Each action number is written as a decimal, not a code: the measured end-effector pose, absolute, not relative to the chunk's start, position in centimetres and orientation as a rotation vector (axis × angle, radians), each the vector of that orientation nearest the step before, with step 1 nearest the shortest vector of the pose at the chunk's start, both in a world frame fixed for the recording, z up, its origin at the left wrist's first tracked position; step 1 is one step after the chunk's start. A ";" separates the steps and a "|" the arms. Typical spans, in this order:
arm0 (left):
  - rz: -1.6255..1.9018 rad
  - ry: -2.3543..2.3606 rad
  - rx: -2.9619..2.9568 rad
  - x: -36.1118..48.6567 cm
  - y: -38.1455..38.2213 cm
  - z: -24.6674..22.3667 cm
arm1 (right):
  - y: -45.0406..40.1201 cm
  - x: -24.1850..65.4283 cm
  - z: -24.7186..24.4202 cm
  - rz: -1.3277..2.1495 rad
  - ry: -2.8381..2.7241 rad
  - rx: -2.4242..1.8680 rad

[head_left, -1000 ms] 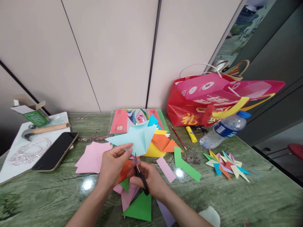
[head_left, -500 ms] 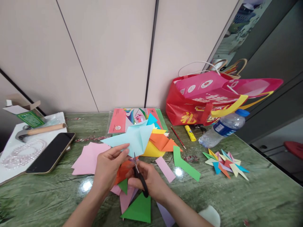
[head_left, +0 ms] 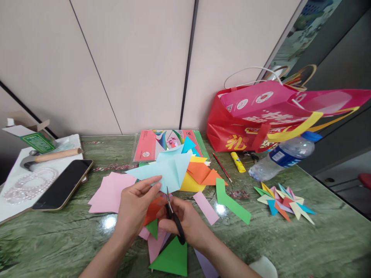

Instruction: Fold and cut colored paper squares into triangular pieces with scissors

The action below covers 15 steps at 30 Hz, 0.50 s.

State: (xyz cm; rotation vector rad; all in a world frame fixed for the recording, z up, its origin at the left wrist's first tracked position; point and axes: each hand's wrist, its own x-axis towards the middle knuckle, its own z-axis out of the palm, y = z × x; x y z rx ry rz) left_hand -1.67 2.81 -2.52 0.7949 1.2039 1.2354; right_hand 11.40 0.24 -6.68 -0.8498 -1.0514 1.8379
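Pinched between the thumb and fingers of my left hand (head_left: 137,206) is a folded sheet of light blue paper (head_left: 169,170). My right hand (head_left: 185,220) is closed around the black handles of a pair of scissors (head_left: 176,222). The scissor blades point away from me, and their tips are at the lower edge of the blue paper. Orange, green, pink and purple paper pieces lie below my hands, among them a green triangle (head_left: 172,256). Left of my left hand lie pink sheets (head_left: 111,191). Folded orange paper (head_left: 199,173) rests to the right of the blue sheet.
At right are a folded paper star (head_left: 285,200), a water bottle (head_left: 285,154), a glue stick (head_left: 238,162), a pencil (head_left: 222,168) and a red bag (head_left: 240,123). A phone (head_left: 63,185), a hammer (head_left: 55,156) and a green box (head_left: 37,141) lie at left.
The camera view has shifted slightly, so things at the right appear farther right. Both hands keep their holds on the light blue paper and the scissors.
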 end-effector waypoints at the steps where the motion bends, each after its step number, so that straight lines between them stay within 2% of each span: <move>1: 1.235 1.210 0.798 -1.7 2.8 -2.5 | 0.2 11.4 -6.7 1.840 -1.056 -0.837; 15: 1.247 1.223 0.798 -1.6 2.9 -2.6 | 0.2 11.5 -6.6 1.827 -1.091 -0.836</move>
